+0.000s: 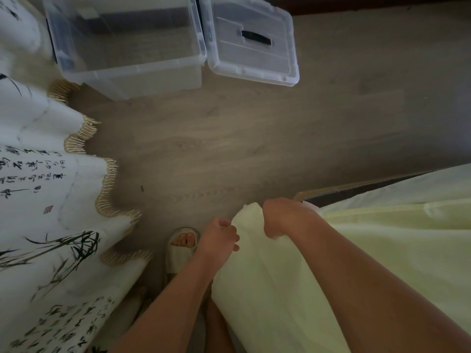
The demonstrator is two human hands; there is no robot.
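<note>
A pale yellow fabric cover (280, 289) hangs in front of me and spreads off to the right. My left hand (219, 238) grips its edge on the left side with curled fingers. My right hand (280, 217) grips the fabric's top corner, fist closed over a bunched fold. The two hands are close together, about a hand's width apart, above the wood floor.
A clear plastic storage box (127, 42) stands open on the floor at the top, its lid (252, 39) lying beside it. A white cloth with ink calligraphy and gold fringe (46, 194) drapes along the left. My foot in a pale slipper (182, 248) is below my left hand.
</note>
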